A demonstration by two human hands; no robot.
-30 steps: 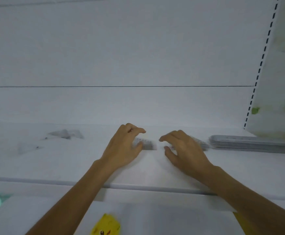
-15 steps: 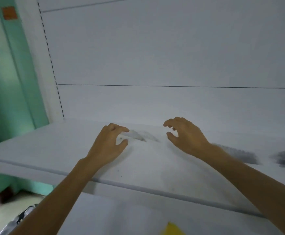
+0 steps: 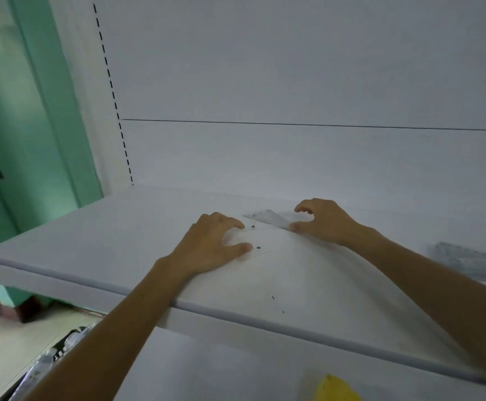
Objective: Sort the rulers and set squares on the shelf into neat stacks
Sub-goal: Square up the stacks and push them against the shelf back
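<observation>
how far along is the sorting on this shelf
Done: a grey stack lies at the far right of the shelf, blurred but seemingly tidy. In hand: the left hand grips a clear set square; the right hand arches over a second clear piece, grip unclear. Left: these two clear pieces are not yet stacked.

Blurred rulers [image 3: 467,260] far right

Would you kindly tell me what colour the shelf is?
The shelf is white; the head view shows it best.
</observation>
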